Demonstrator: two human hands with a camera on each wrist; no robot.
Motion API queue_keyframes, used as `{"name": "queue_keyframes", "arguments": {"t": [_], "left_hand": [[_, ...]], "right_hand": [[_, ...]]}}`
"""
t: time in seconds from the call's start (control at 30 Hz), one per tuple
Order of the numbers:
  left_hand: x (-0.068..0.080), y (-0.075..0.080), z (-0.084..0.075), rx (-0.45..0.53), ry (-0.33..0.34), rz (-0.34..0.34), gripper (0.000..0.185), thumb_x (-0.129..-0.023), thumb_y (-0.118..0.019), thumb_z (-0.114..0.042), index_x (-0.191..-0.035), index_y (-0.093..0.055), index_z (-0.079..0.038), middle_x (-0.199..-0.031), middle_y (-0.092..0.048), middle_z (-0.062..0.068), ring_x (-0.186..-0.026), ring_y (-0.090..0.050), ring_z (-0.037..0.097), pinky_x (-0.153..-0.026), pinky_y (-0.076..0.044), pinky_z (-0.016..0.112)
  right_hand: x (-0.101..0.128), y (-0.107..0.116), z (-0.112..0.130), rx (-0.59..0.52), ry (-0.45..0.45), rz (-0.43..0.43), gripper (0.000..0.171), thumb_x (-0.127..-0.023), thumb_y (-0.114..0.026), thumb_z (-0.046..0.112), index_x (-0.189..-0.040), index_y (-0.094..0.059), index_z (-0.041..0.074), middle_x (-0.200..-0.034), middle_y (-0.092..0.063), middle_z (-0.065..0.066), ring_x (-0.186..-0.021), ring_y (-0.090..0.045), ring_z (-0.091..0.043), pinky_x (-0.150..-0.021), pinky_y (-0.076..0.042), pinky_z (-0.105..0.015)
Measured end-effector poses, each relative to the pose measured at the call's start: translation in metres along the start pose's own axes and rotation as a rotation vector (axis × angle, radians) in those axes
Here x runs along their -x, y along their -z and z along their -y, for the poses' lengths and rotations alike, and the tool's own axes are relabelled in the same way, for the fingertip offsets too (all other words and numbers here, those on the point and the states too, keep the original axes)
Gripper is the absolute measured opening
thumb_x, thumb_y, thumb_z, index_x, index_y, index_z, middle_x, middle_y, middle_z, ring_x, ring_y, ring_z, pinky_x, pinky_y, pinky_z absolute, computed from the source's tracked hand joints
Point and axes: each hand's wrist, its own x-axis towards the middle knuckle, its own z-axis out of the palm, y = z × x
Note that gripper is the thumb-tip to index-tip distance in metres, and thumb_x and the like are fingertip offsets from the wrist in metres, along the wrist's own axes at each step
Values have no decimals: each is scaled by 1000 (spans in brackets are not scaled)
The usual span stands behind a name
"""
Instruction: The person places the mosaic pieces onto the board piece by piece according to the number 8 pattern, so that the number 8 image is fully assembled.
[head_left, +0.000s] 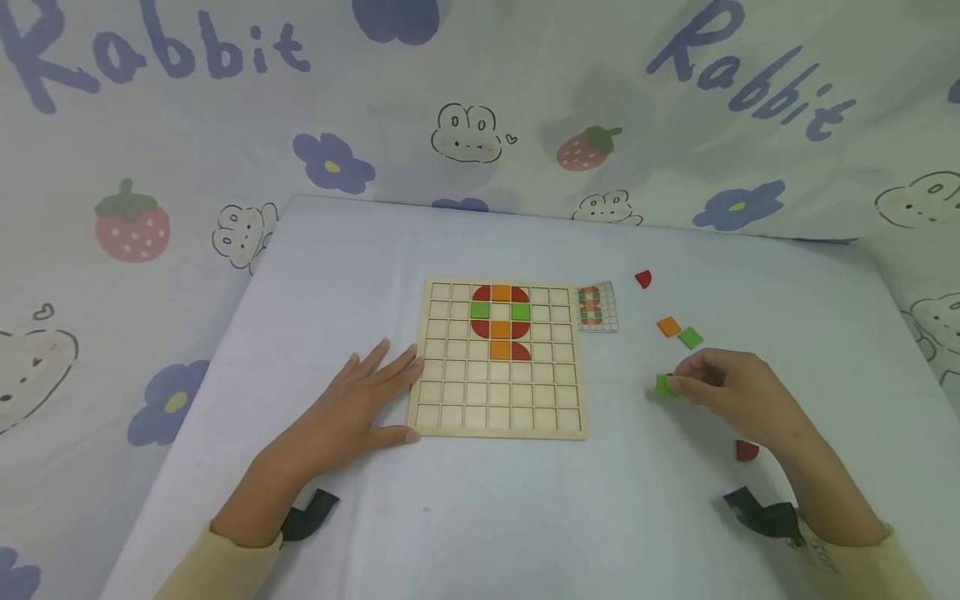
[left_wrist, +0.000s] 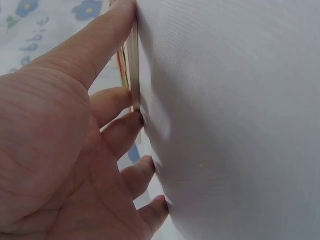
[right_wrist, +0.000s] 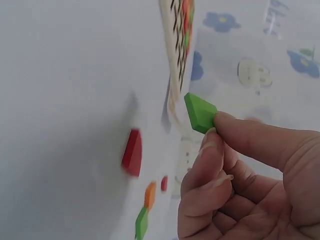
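A wooden grid board [head_left: 498, 392] lies in the middle of the table, with red, orange and green tiles [head_left: 500, 321] set in its upper rows. My left hand [head_left: 390, 392] rests flat on the cloth, its straight fingers [left_wrist: 117, 30] touching the board's left edge [left_wrist: 133, 60]. Right of the board, my right hand [head_left: 678, 383] pinches a green square tile [head_left: 665, 385] between thumb and forefinger, just above the table. In the right wrist view the green tile [right_wrist: 200, 112] is held at the fingertips [right_wrist: 215, 142], with a red piece [right_wrist: 132, 152] on the cloth close by.
A small pattern card [head_left: 597, 307] lies by the board's top right corner. Loose pieces lie right of it: a red quarter-round [head_left: 642, 278], an orange square [head_left: 668, 326], a green square [head_left: 690, 337] and a red piece [head_left: 746, 451] near my right wrist. Printed cloth [head_left: 480, 125] hangs behind the table.
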Motion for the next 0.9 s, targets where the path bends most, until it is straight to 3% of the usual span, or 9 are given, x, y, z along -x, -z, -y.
{"name": "queue_keyframes", "arguments": {"t": [0.27,0.53,0.9], "left_hand": [[1,-1,0,6,9,5,94,-87,-86,-40,-163,-38,-12,-171,-26,2,-160,-7,38,-126,-7,63],[0,0,1,5,2,4,94,-87,-86,-40,-163,-37,-13,-171,-25,1,-160,-6,38,-127,-7,62],[0,-1,1,-4,14,3,96,-86,-86,-41,-164,-37,-15,-171,-26,0,-160,-6,37,-127,-7,62]], "right_hand": [[-31,-26,43,-119,103,102,10,-98,-75,18,-95,-73,10,-79,-65,-1,-74,-61,-21,-61,-52,-26],[-64,-57,85,-116,222,208,6,-95,-77,17,-91,-74,13,-79,-65,3,-80,-57,-20,-66,-50,-29],[-87,-83,102,-96,302,250,8,-96,-78,17,-89,-73,14,-77,-65,4,-75,-57,-17,-65,-50,-29]]}}
